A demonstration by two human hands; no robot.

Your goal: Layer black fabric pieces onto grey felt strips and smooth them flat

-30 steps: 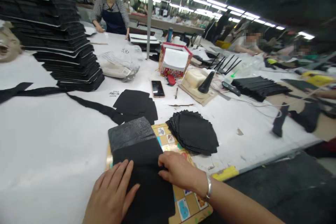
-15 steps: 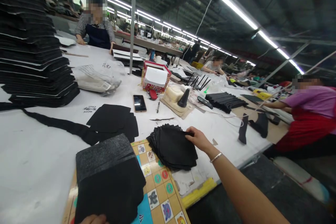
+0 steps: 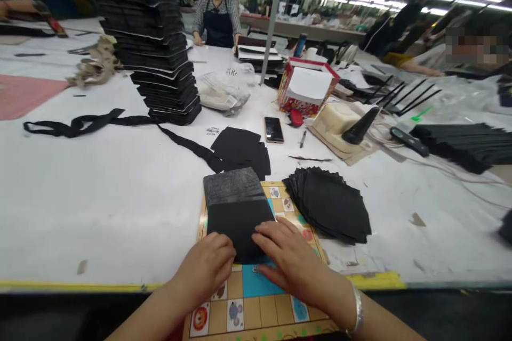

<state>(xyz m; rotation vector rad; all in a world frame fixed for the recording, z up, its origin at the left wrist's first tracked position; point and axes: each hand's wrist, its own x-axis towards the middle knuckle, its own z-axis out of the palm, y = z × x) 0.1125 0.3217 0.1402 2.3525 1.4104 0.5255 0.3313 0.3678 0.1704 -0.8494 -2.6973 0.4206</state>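
A black fabric-like piece (image 3: 240, 218) with a greyer band along its far side lies on a board printed with animal pictures (image 3: 272, 309). At its near left corner is my left hand (image 3: 210, 264), fingers curled together over the edge. My right hand (image 3: 288, 256) rests on the piece's right side with its fingers spread and the thumb apart. To the right, a fanned stack of black pieces (image 3: 332, 205) partly covers the board's edge. Beyond the board lie more flat black pieces (image 3: 240, 149), joined by a long black strip (image 3: 188, 146).
A tall stack of black pieces (image 3: 168, 64) stands at the back left. Farther back are a plastic bag (image 3: 226, 88), phone (image 3: 274, 129), pen (image 3: 303, 139), red box (image 3: 308, 88) and a black cone on a block (image 3: 360, 125). A person in an apron (image 3: 218, 21) stands across the table.
My right hand has left the fanned stack and come to the black piece on the board. My left hand now shows at its near edge. The view has swung left.
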